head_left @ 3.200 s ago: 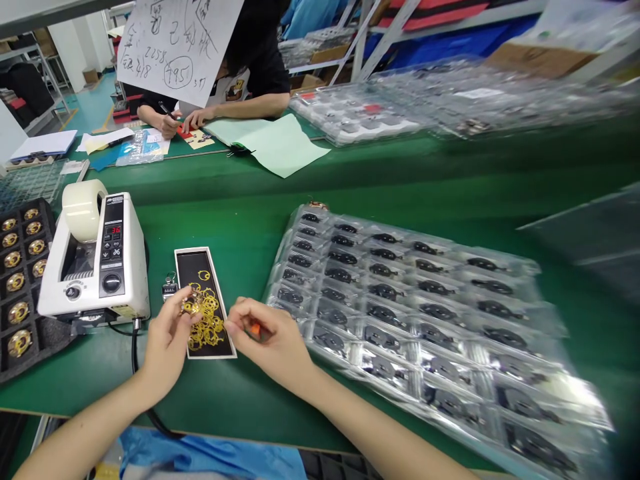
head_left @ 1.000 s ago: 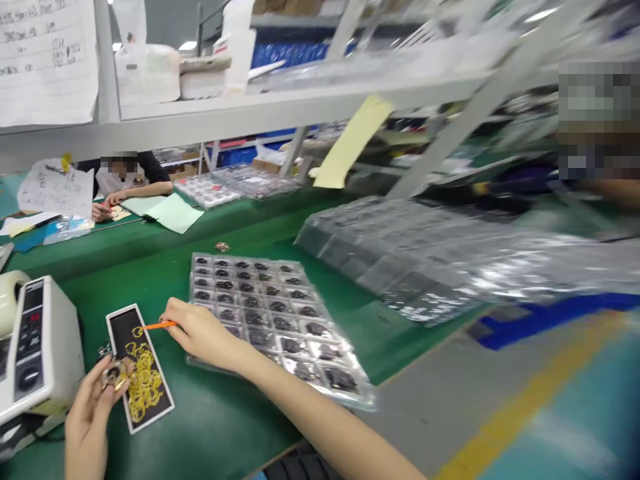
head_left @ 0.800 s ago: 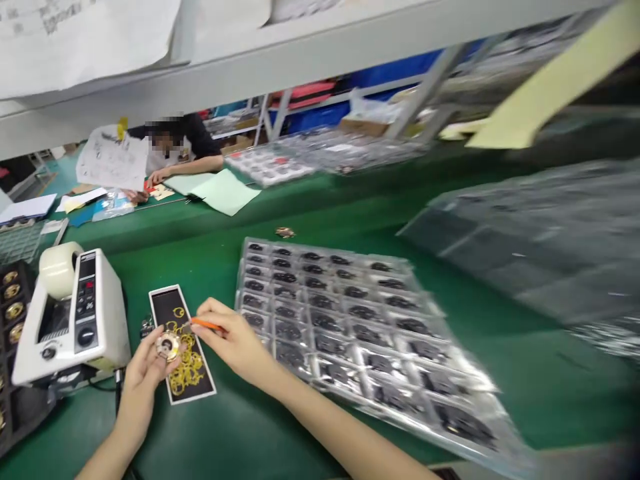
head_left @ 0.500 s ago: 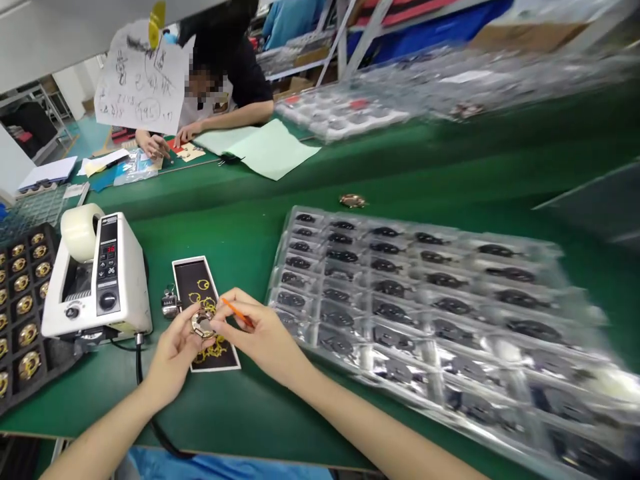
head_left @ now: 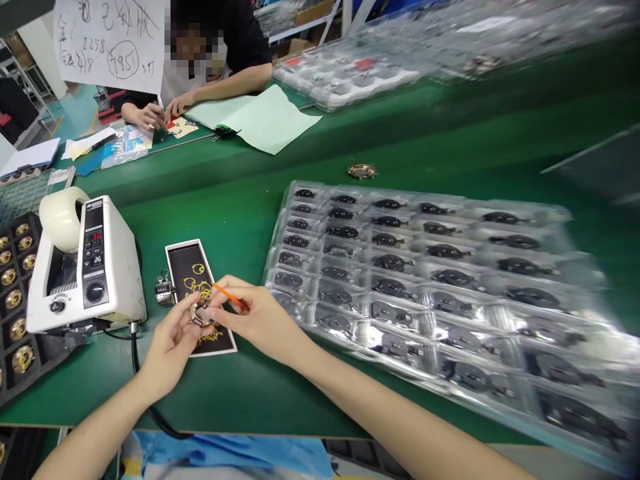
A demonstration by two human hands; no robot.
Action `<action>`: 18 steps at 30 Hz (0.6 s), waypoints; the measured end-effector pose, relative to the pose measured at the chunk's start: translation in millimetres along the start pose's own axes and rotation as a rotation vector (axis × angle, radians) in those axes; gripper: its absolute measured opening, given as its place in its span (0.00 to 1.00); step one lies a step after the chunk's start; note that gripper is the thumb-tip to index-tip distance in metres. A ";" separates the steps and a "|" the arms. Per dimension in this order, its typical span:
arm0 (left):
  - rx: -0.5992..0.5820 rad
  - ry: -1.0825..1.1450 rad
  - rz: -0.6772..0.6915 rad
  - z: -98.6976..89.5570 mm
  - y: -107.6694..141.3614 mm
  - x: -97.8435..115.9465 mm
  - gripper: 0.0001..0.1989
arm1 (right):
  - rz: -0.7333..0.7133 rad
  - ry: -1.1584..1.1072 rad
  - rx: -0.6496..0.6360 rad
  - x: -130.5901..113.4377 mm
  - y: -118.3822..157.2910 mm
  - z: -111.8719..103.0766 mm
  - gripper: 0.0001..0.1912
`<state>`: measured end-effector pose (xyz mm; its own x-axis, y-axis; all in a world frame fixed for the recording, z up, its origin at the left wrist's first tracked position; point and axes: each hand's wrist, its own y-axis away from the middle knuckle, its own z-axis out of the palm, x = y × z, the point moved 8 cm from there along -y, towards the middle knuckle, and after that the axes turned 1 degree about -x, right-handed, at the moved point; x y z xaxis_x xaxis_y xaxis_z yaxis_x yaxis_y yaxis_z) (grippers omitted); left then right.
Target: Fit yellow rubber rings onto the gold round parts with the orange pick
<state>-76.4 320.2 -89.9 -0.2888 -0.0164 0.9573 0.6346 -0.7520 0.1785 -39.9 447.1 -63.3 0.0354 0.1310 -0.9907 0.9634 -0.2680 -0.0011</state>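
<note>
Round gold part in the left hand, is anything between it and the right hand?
Nothing visible stands between them. The round gold part is held in the left hand, and the right hand, holding an orange stick, is right up against it. The black card lies underneath, not between.

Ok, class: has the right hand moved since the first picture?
Yes, leftward: the right hand now reaches further over the black card.

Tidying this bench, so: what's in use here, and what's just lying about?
In use: left hand holding a round gold-coloured part; right hand holding an orange stick; black card of gold pieces.
Lying about: tape dispenser; tally counter; loose round part; plastic tray of black parts.
</note>
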 end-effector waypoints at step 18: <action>-0.040 -0.074 0.044 1.7 -0.1 0.4 0.21 | -0.090 0.240 0.028 -5.4 4.4 4.4 0.08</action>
<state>-75.3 321.4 -89.2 -0.2062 -0.0026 0.9785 0.6160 -0.7773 0.1278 -37.0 441.0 -58.5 0.0147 0.3778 -0.9258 0.9580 -0.2704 -0.0952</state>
